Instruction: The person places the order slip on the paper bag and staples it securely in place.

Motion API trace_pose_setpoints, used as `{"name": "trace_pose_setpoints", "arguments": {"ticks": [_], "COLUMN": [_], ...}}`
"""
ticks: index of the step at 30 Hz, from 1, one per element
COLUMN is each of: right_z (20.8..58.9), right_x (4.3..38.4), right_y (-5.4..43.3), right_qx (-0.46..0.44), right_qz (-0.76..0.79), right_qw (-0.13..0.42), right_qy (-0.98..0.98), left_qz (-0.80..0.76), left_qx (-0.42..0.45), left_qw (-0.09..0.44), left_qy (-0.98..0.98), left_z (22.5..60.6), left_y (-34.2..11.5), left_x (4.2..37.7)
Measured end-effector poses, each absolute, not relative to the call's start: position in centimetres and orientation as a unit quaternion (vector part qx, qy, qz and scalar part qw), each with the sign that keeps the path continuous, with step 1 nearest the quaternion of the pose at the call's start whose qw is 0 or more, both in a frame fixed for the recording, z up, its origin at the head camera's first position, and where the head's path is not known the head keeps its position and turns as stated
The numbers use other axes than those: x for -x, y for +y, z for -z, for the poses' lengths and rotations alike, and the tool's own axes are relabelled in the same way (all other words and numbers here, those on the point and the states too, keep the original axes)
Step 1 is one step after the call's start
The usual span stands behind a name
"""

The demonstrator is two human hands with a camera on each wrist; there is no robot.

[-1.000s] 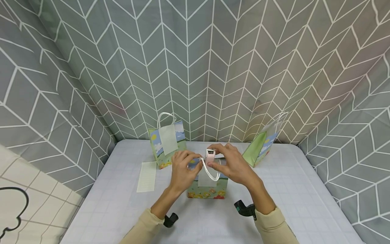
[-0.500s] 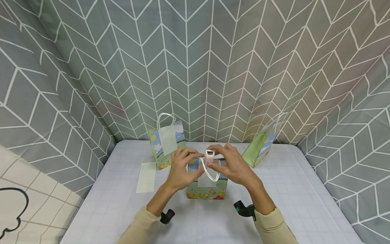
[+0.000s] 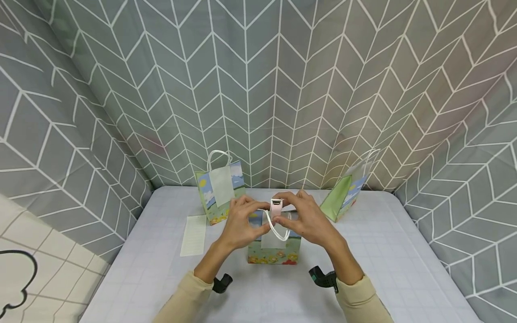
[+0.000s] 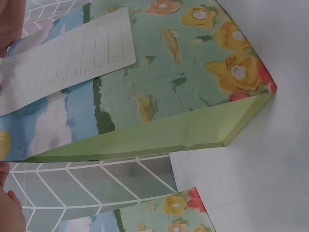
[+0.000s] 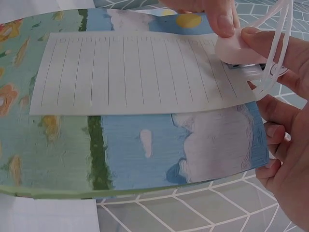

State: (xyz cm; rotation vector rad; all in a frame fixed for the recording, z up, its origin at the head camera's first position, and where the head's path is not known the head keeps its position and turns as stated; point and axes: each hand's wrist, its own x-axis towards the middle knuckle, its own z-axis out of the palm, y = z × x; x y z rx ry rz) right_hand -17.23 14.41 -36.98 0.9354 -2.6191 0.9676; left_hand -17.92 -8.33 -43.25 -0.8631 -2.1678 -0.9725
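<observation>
Right wrist — pink tool (image 5: 236,50) overlaps checkbox-lined paper (image 5: 135,72).

**Both grips pinching, side by side**

Both arms are slanting forward and inward. The left forearm (image 3: 211,264) is angling up from its sleeve (image 3: 186,294), and the left grip (image 3: 240,223) is pinching, its index finger (image 3: 257,207) lying above its thumb (image 5: 223,20). The right forearm (image 3: 346,260) is mirroring that slant; the right grip (image 3: 308,217) is pinching too, thumb pressing from one side, lower fingers (image 5: 276,133) curling. The fingertips are lying near each other.
</observation>
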Motion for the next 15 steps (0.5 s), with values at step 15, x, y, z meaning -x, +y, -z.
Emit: {"name": "trace_pose_setpoints", "arguments": {"ticks": [15], "right_z": [37.35], "right_x": [17.28], "right_y": [14.61], "right_qx": [-0.314], "right_qz": [-0.286], "right_qw": [0.093], "right_qy": [-0.901], "left_qz": [0.362], "left_qx": [0.323], "left_qw": [0.294], "left_qy": [-0.824], "left_z": [42.96], "left_y": [-8.31], "left_x": [18.0]}}
